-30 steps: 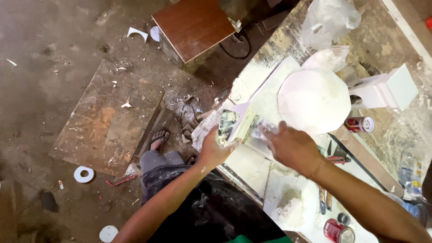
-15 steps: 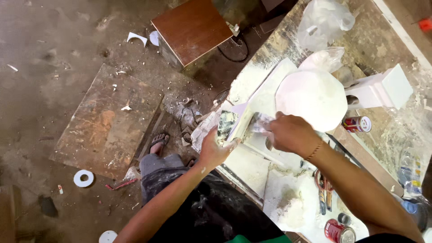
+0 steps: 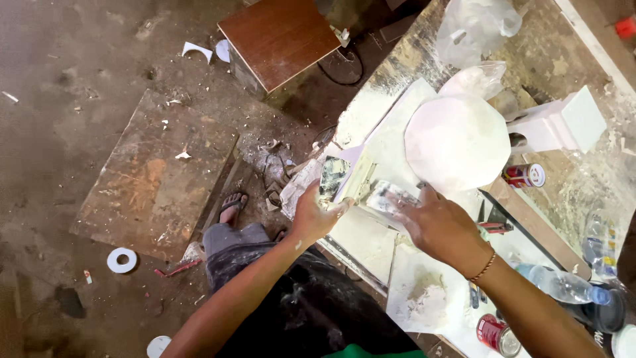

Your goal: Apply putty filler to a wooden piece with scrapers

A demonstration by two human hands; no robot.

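Note:
My left hand [image 3: 317,213] grips the near edge of a plaster-smeared flat piece [image 3: 338,178] at the workbench's edge. My right hand [image 3: 437,225] holds a wide scraper blade [image 3: 387,195], caked in white plaster, against that piece. Just beyond both hands lies a large round white plaster disc [image 3: 457,140] on a white board [image 3: 387,142].
The dusty workbench [image 3: 570,179] carries a white block [image 3: 563,122], two red cans [image 3: 523,175] [image 3: 497,333], a plastic bottle [image 3: 563,285], plastic bags [image 3: 474,26] and hand tools. On the floor are a brown wooden box [image 3: 278,40], a worn board [image 3: 156,176] and a white ring [image 3: 122,260].
My right hand has slid the scraper a little to the left toward my left hand. The view has shifted slightly; my left hand keeps its grip.

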